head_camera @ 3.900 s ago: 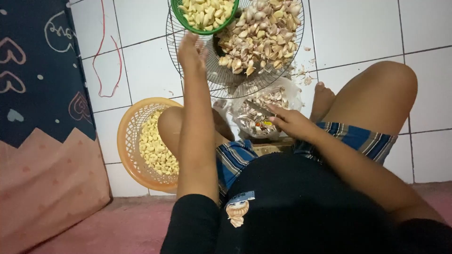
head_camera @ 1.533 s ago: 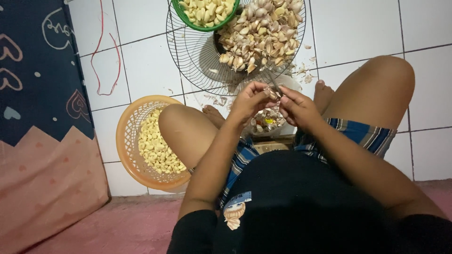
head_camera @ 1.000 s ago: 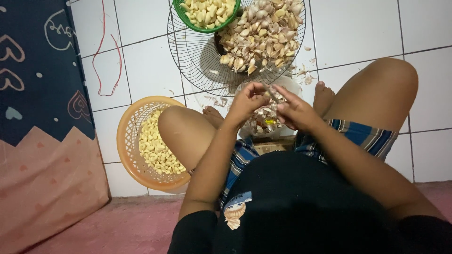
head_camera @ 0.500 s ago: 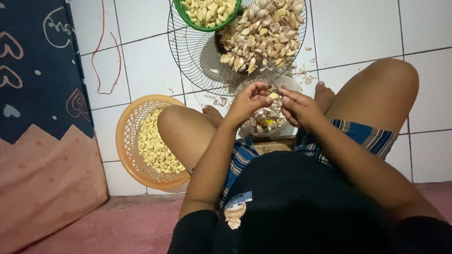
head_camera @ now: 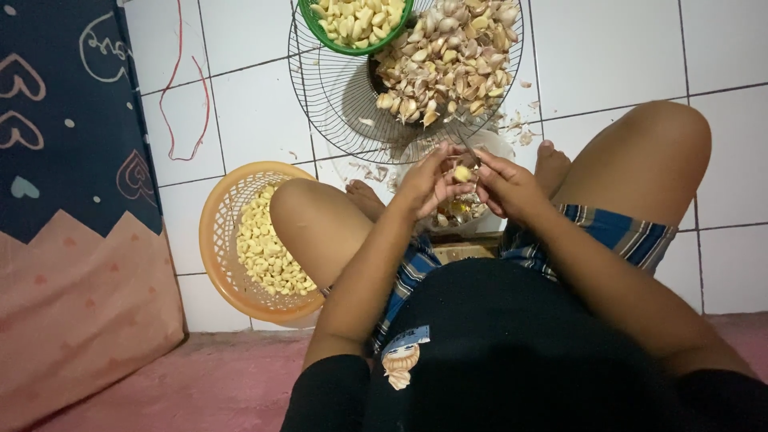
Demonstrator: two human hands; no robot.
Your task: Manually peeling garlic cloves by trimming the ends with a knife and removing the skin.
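Your left hand [head_camera: 428, 182] and right hand [head_camera: 506, 186] meet over your lap. Both pinch one garlic clove [head_camera: 462, 173] between their fingertips.

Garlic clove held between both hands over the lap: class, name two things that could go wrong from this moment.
The small knife in the right hand works close to the left hand fingers gripping the garlic clove, so a slip might cut them. Skins may fall outside the white bag onto the tiled floor.

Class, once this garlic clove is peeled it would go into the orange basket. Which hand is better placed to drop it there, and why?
Probably the left hand. It pinches the garlic clove, and the orange basket lies beside the left knee. The right hand seems to grip a thin blade and would have to cross the body.
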